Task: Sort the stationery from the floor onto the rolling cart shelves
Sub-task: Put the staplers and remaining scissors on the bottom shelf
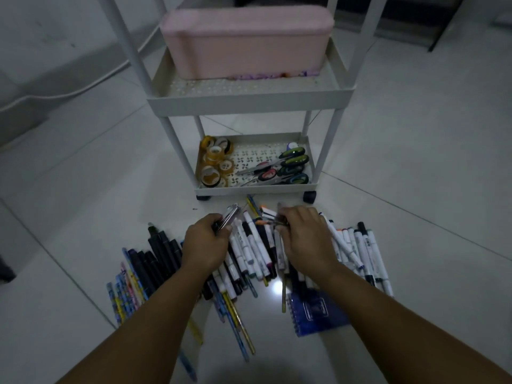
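A pile of markers [250, 245] and pens lies on the floor before the white rolling cart [249, 99]. My left hand [206, 241] grips a small metallic item, perhaps a stapler [227, 216], at the pile's far left edge. My right hand [303, 236] pinches a small dark object [279, 221] over the markers; what it is I cannot tell. On the cart's bottom shelf [255, 187] lie tape rolls [214, 163] at the left and scissors [279, 170] at the right.
A pink box [246, 41] fills the cart's middle shelf. Black markers [160, 253] and patterned pencils [126, 292] lie to the left on the floor, white markers [363, 253] to the right, a blue spiral notebook [315, 311] near my right forearm. White cable [69, 90] runs along the floor at left.
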Demonstrator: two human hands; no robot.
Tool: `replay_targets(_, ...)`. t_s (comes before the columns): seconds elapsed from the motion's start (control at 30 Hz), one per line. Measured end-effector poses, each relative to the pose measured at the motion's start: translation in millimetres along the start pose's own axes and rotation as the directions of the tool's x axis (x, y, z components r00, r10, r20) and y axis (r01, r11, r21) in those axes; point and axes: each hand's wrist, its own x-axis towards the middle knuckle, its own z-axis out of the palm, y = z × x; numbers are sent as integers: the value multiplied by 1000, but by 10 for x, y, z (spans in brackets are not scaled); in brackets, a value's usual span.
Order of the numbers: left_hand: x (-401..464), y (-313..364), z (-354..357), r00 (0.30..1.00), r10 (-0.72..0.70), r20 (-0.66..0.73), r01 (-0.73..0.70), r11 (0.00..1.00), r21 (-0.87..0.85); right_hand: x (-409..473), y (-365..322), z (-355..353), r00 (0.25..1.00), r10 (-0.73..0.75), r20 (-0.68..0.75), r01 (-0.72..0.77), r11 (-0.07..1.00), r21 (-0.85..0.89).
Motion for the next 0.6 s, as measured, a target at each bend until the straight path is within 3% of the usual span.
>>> replay_targets(0.13, 340, 202, 35, 996, 85, -39, -81, 993, 88, 369, -14, 47, 994, 93, -57, -95, 995, -39)
replay_targets(0.33, 1100, 563, 39, 943, 319, -97, -285, 922, 262, 752, 237, 239, 1000, -4, -27, 2, 995, -98)
replay_targets(0.47, 1599, 760, 172, 925, 377, 48, -358, 821, 445, 853, 396, 358, 999, 39, 25, -37, 995, -94)
replay_targets(0.6, 1906, 909, 425, 898, 407, 166, -437, 784, 441, 845, 462, 413, 997, 60, -37, -62, 997, -52)
